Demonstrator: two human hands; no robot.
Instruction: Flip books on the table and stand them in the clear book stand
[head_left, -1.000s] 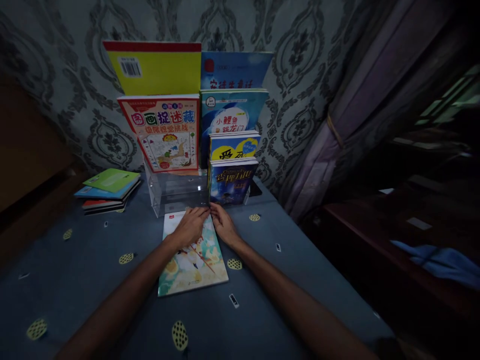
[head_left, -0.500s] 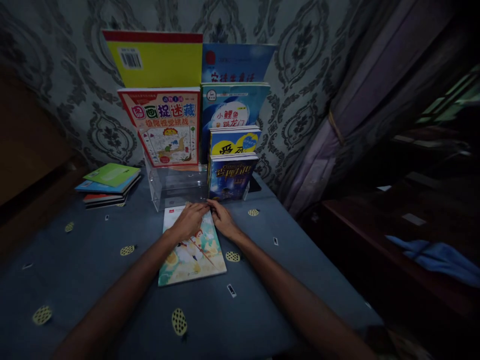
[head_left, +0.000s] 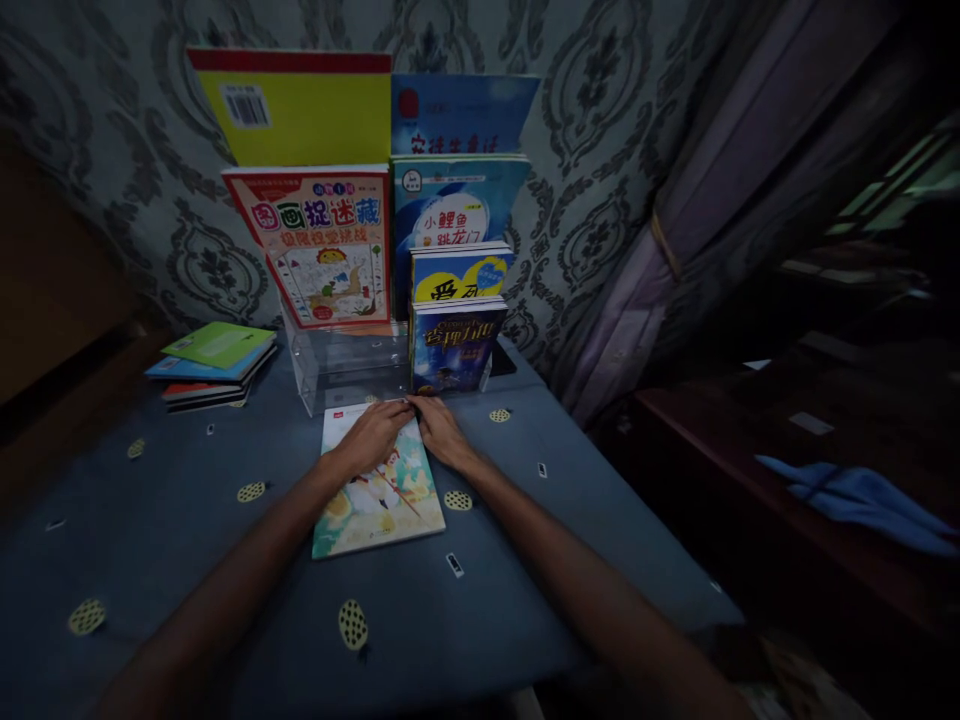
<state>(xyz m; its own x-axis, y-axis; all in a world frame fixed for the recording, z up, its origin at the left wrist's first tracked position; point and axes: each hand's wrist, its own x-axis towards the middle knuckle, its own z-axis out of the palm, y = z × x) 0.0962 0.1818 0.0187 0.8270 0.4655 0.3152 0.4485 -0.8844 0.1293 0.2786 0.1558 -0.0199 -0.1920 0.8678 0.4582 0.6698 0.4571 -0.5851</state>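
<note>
A thin picture book (head_left: 386,515) with a pale green and yellow illustrated cover lies flat on the table, its top edge toward the book stand. My left hand (head_left: 373,437) rests palm down across the upper part of its cover, fingers stretched toward the top right corner. At that corner my right hand (head_left: 441,430) has its fingers closed on the book's edge, their tips meeting those of my left hand. Just beyond stands a dark blue book (head_left: 457,350), upright in the clear plastic stand (head_left: 304,370).
The stand also bears a red picture book (head_left: 322,250), a yellow book (head_left: 315,110) and several blue ones. A small stack of books (head_left: 221,345) lies at the left on the patterned tablecloth (head_left: 247,620). A purple curtain (head_left: 637,270) hangs at the right.
My view has shifted slightly, so everything sits a little further left and higher. Both hands stay at the top of the flat book, almost unmoved relative to it.
</note>
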